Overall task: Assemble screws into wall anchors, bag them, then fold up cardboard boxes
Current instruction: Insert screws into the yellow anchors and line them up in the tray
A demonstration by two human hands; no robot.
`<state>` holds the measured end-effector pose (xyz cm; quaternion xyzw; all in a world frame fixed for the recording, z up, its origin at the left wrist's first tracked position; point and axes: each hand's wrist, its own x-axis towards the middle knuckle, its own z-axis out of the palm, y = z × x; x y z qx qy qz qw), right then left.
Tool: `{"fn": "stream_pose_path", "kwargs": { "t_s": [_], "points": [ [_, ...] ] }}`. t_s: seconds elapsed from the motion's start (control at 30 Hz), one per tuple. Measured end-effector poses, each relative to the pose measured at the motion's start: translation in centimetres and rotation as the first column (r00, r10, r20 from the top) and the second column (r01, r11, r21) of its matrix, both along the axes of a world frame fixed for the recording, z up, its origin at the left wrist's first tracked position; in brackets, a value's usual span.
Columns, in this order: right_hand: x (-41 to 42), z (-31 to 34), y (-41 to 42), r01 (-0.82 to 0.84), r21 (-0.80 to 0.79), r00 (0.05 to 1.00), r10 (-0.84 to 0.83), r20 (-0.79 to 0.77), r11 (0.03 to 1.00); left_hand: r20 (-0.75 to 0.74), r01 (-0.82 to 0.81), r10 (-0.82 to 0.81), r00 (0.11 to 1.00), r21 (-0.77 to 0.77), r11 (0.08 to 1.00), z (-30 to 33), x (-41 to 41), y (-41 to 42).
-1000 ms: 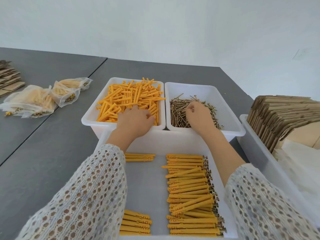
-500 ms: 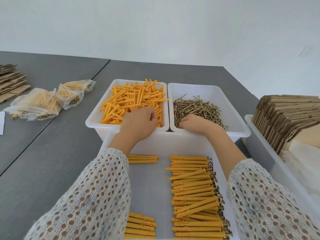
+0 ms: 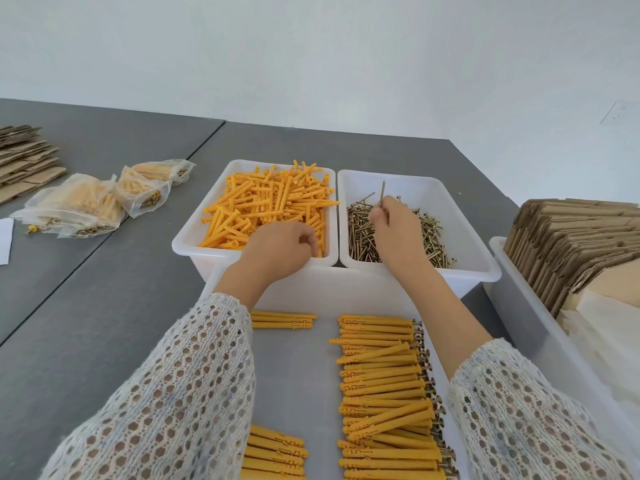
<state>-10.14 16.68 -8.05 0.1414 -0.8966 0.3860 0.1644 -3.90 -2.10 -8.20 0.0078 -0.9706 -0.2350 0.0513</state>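
One screw (image 3: pixel 382 192) pinched upright in my right hand (image 3: pixel 394 230) over the right bin (image 3: pixel 460 216); my left hand (image 3: pixel 282 249) curled among anchors (image 3: pixel 263 202), grip contents indiscernible.

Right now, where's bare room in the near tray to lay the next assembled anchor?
Bare floor of the near tray runs between the short anchor row by the left hand and the long assembled stack. Crowded along the right: the stack nearly fills that side.
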Motion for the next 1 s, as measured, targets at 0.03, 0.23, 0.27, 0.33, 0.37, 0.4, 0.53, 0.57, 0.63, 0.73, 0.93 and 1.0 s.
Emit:
{"fn": "stream_pose_path", "kwargs": {
  "t_s": [0.03, 0.23, 0.27, 0.33, 0.37, 0.4, 0.53, 0.57, 0.63, 0.73, 0.93, 1.0],
  "points": [
    [0.3, 0.1, -0.3, -0.013, -0.070, 1.000, 0.013, 0.000, 0.997, -0.036, 0.013, -0.012, 0.999, 0.046, 0.999, -0.1, 0.0, -0.1],
    [2.0, 0.6, -2.0, -0.128, -0.332, 0.982, 0.165, 0.088, 0.935, -0.230, 0.041, 0.025, 0.973, 0.277, 0.960, -0.9, -0.2, -0.4],
    [2.1, 0.6, -2.1, -0.145, -0.348, 0.977, 0.190, 0.099, 0.926, -0.246, 0.040, 0.032, 0.969, 0.283, 0.958, -0.9, -0.3, -0.5],
    [2.3, 0.9, -2.2, -0.158, -0.367, 0.967, 0.219, 0.131, 0.917, -0.276, 0.036, 0.048, 0.960, 0.289, 0.957, -1.0, -0.5, -0.5],
    [2.3, 1.0, -2.2, -0.156, -0.388, 0.961, 0.231, 0.153, 0.909, -0.289, 0.035, 0.054, 0.956, 0.292, 0.956, -1.0, -0.5, -0.5],
    [2.3, 1.1, -2.2, -0.151, -0.423, 0.952, 0.246, 0.180, 0.894, -0.300, 0.036, 0.056, 0.952, 0.294, 0.955, -1.1, -0.4, -0.5],
    [2.4, 1.5, -2.2, -0.116, -0.612, 0.914, 0.326, 0.242, 0.782, -0.326, 0.037, 0.057, 0.944, 0.273, 0.961, -1.2, -0.3, -0.2],
    [2.5, 1.6, -2.2, -0.106, -0.649, 0.905, 0.343, 0.250, 0.753, -0.331, 0.039, 0.053, 0.942, 0.266, 0.963, -1.2, -0.4, -0.2],
    [2.5, 1.7, -2.2, -0.086, -0.707, 0.897, 0.364, 0.252, 0.702, -0.345, 0.046, 0.044, 0.938, 0.249, 0.967, -1.2, -0.4, -0.3],
    [2.6, 1.7, -2.3, -0.075, -0.713, 0.913, 0.335, 0.232, 0.697, -0.365, 0.063, 0.026, 0.931, 0.230, 0.971, -1.2, -0.4, -0.2],
    [2.9, 1.5, -2.9, -0.148, -0.653, 0.935, 0.320, 0.152, 0.743, -0.382, 0.081, -0.002, 0.924, 0.191, 0.978, -1.1, -0.3, -0.2],
    [2.9, 1.5, -2.9, -0.152, -0.658, 0.941, 0.311, 0.131, 0.738, -0.391, 0.081, 0.004, 0.920, 0.201, 0.976, -1.1, -0.2, -0.2]
  ]
}}
